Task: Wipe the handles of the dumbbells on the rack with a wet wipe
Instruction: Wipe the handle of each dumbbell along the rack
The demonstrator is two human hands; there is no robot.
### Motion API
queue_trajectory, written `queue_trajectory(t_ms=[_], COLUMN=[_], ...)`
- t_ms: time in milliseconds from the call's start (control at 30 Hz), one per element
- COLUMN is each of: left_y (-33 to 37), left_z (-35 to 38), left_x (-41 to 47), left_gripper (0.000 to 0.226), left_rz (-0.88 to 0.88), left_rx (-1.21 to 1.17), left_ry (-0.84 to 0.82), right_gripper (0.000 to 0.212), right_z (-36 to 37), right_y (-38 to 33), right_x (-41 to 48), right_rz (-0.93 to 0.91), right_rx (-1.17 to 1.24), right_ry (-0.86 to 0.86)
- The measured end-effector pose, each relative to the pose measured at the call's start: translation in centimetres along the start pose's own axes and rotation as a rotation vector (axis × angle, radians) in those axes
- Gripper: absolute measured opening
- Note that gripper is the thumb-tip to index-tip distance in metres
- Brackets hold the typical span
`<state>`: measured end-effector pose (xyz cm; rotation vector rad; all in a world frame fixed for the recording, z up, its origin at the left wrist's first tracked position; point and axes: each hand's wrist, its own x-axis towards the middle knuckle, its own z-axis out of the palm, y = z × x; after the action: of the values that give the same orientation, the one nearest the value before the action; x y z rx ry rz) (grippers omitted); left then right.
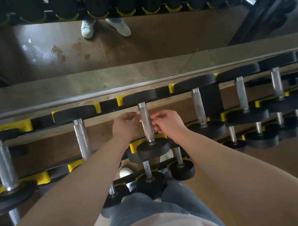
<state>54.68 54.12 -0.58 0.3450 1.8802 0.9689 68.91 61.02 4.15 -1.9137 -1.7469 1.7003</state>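
A dumbbell with a knurled silver handle (146, 122) and black end plates lies in the middle of the rack's top row (105, 104). My left hand (125, 124) is at the handle's left side, its fingertips curled and pinching a small white scrap, apparently the wet wipe (136, 112), against the upper part of the handle. On the handle's right side my right hand (167, 122) hovers with loosely curled fingers close to the metal, and nothing shows in it. Most of the wipe is hidden.
More dumbbells (199, 106) fill the yellow cradles (97, 107) to both sides, with smaller ones (147, 169) on lower rows near my legs. A mirror (136, 43) behind the rack reflects the floor and shoes.
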Motion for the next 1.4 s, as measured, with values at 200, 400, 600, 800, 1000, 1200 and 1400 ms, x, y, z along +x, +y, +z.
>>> queue_trajectory(t_ms=[200,400,600,800,1000,1200,1400], left_y=[-5.2,-1.9,-0.2,-3.1,-0.1,-1.4,0.5], left_z=[0.2,0.7,1.4,0.0,0.4,-0.3,-0.6], left_x=[-3.3,-1.8,-0.8,-2.3,1.6,1.3,3.0], left_gripper=[0.013,0.012,0.02,0.022,0.02,0.02,0.024], left_rz=[-0.01,-0.136,-0.126,-0.027,-0.133,0.031,0.005], left_rx=[0.22,-0.069,-0.036,0.594,0.039,0.412,0.496], left_ry=[-0.208,-0.052,0.061,-0.338,-0.127,-0.373,-0.445], right_gripper=[0.021,0.019,0.02,0.021,0.022,0.023,0.022], right_z=[0.3,0.7,0.7,0.8,0.4,-0.7,-1.1], right_y=[1.5,1.5,0.7,1.3,1.6,1.5,1.4], right_x=[-0.2,-0.2,-0.1,-0.3,-0.4,0.1,-0.1], right_rz=[0.039,0.055,0.026,0.052,0.088,0.1,0.155], right_rx=[-0.037,-0.047,-0.058,-0.088,-0.066,-0.061,-0.06], right_ry=[0.016,0.021,0.039,0.014,0.004,0.015,-0.013])
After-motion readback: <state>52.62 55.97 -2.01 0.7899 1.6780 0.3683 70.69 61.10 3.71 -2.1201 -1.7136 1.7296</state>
